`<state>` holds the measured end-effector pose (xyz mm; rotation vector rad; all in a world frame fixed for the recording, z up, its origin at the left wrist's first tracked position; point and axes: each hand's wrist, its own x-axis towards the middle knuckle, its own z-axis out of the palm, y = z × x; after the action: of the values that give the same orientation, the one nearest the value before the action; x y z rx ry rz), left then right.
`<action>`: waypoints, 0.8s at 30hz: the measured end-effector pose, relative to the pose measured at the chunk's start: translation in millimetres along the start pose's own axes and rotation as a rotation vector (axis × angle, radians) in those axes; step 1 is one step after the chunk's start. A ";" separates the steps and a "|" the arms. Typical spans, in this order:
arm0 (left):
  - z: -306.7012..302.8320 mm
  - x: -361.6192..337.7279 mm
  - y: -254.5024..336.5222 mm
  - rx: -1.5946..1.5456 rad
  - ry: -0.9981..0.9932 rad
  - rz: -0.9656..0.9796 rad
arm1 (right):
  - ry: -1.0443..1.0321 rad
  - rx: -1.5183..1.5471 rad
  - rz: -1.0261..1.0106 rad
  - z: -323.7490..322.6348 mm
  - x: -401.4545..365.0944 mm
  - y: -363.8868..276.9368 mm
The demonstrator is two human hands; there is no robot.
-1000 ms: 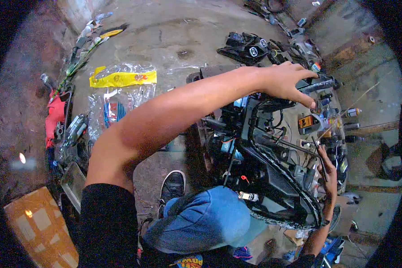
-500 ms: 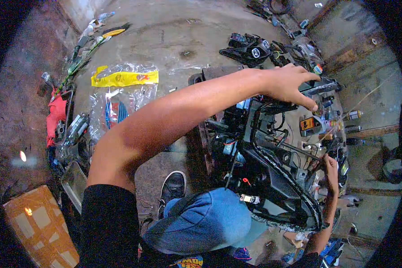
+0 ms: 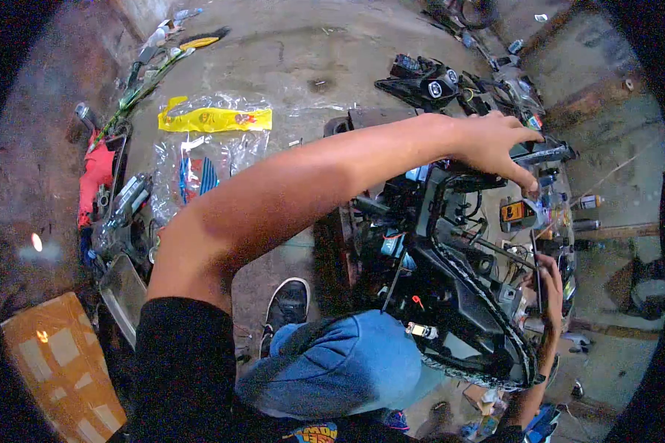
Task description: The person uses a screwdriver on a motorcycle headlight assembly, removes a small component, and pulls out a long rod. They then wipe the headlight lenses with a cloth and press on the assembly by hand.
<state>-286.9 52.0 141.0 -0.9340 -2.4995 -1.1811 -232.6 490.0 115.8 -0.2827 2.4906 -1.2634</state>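
Note:
My left hand (image 3: 495, 148) reaches across the upper part of a black plastic vehicle frame (image 3: 458, 295), with fingers and thumb spread apart and nothing visible between them. Beyond its fingertips lies a dark, rough-edged part (image 3: 550, 153). At the frame's right side, my right hand (image 3: 548, 284) has its fingers curled around a thin dark rod (image 3: 536, 258); the fingertips are partly hidden. Cables and metal tubes show inside the frame's opening. A small red loop (image 3: 417, 301) and a light-coloured connector (image 3: 423, 331) sit on the near side of the frame.
A clear plastic bag with a yellow band (image 3: 214, 119) lies on the floor at upper left. Black parts (image 3: 425, 85) are at the top. A box with an orange label (image 3: 516, 213) and bottles stand at right. Lower left are a cardboard box (image 3: 63, 362) and a metal tray (image 3: 124, 292).
The view has shifted slightly. A thin dark rod now stands out upright at my right hand, where it did not show before. My left hand keeps its spread pose over the frame.

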 end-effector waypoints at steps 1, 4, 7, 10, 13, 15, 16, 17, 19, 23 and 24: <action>0.6 0.0 0.0 -0.001 -0.005 -0.012 | -0.007 0.009 -0.113 -1.4 -6.0 10.5; 3.2 2.6 -2.5 0.002 0.010 0.020 | -0.059 0.002 -0.116 -12.4 -19.0 19.5; 2.9 3.5 -4.7 0.007 -0.014 0.022 | -0.033 -0.247 -0.195 -13.9 -22.2 22.9; 2.0 2.8 -4.4 0.006 -0.007 0.021 | 0.016 -0.421 -0.407 6.7 -20.3 -11.7; 1.8 1.9 -5.4 -0.011 0.001 0.043 | -0.015 -0.337 -0.299 5.5 -19.6 -8.5; 3.0 3.4 -5.8 -0.002 -0.005 0.033 | -0.058 -0.259 -0.268 -14.5 -16.4 10.1; 3.2 3.9 -5.9 0.003 -0.009 0.027 | 0.005 -0.261 -0.137 -29.6 -11.8 35.6; 3.7 4.5 -6.4 0.004 -0.010 0.030 | 0.067 -0.261 -0.006 -44.1 -6.9 63.0; 2.8 4.5 -6.1 0.008 -0.009 0.035 | 0.121 -0.306 0.170 -54.1 1.4 71.9; 1.5 1.7 -3.9 0.002 -0.010 0.022 | 0.231 -0.193 -0.044 -27.4 17.1 74.2; 1.7 2.6 -4.1 0.003 -0.012 0.019 | 0.222 -0.146 -0.036 -20.0 18.7 65.6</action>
<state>-291.4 52.5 138.6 -0.9653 -2.4952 -1.1695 -259.2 537.4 69.9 -0.2345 2.7847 -1.1859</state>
